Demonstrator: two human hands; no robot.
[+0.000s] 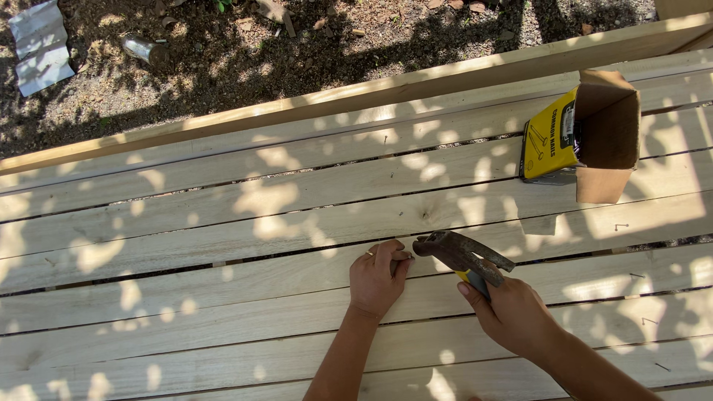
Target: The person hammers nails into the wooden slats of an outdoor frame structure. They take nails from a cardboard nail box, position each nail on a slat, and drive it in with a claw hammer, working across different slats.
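Left hand [379,281] lies palm-down on a pale plank [223,289], fingertips pinched together at the hammer's face, what they pinch too small to tell; right hand [512,312] clamped on the hammer [462,255] by its yellow grip; hammer's long axis runs from lower right to upper left, rusty head pointing left; open cardboard box [594,134] with yellow label panel lies on its side, upper right on the planks.

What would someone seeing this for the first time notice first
The two hands at bottom centre stand out: the right hand grips a rusty claw hammer with its head beside the left hand, whose fingertips pinch something too small to tell against a pale wooden plank. At upper right an open yellow cardboard box sits on the sun-dappled boards.
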